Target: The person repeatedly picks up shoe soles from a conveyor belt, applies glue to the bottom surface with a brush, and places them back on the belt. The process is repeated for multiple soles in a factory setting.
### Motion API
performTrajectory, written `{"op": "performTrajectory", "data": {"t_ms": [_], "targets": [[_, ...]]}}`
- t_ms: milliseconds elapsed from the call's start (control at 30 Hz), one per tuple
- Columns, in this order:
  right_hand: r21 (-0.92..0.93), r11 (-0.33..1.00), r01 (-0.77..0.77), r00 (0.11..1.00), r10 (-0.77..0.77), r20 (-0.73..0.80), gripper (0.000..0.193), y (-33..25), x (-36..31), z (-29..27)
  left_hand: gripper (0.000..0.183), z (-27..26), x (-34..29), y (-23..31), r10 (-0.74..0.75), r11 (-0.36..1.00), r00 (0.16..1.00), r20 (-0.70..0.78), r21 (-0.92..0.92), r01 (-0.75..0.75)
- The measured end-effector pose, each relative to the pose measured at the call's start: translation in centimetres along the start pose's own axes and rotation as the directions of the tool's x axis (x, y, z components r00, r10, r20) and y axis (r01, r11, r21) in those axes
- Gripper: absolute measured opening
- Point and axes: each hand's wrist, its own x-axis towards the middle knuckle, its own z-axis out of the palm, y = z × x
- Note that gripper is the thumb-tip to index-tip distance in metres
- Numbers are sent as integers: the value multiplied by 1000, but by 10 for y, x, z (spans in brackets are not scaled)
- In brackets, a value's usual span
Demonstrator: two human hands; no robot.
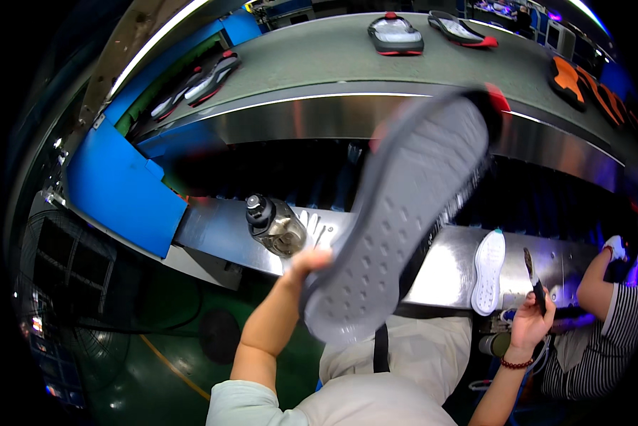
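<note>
A grey shoe sole (411, 206) with a dark rim and red at its toe end is held up in front of me, heel toward my body. My left hand (306, 264) grips it at the heel's left edge; the thumb shows and the other fingers are hidden behind the sole. Its outline is smeared by motion. Low on the right, my right hand (532, 325) is closed around the black handle of a slim brush (532, 268) with a brownish tip pointing up. Between the hands, a white perforated sole (488, 273) lies on the metal shelf (443, 273).
A dark-capped bottle (280, 231) stands on the shelf beside a white glove-like item (312, 226). Beyond, a green conveyor belt (312, 60) carries grey-and-red soles (395, 35) and orange-and-black soles (569, 78). A co-worker in stripes (596, 348) sits at right. Blue panel (120, 188) at left.
</note>
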Motion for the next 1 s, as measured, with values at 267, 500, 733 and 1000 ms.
{"op": "performTrajectory", "data": {"t_ms": [267,500,733,1000], "targets": [[52,993,-104,995,104,-6,18,22,0,5,74,-67,166,112,249,213,902,-353,-888,-407],[-16,998,-66,993,64,-102,19,11,-6,-18,20,-38,227,73,183,817,804,-566,-367,-445],[4,997,-77,986,77,-149,19,10,-6,-39,26,-8,225,62,422,866,881,-214,384,-322],[-31,992,-121,976,113,-187,18,23,2,-19,14,38,285,34,580,432,813,-56,867,-248]]}}
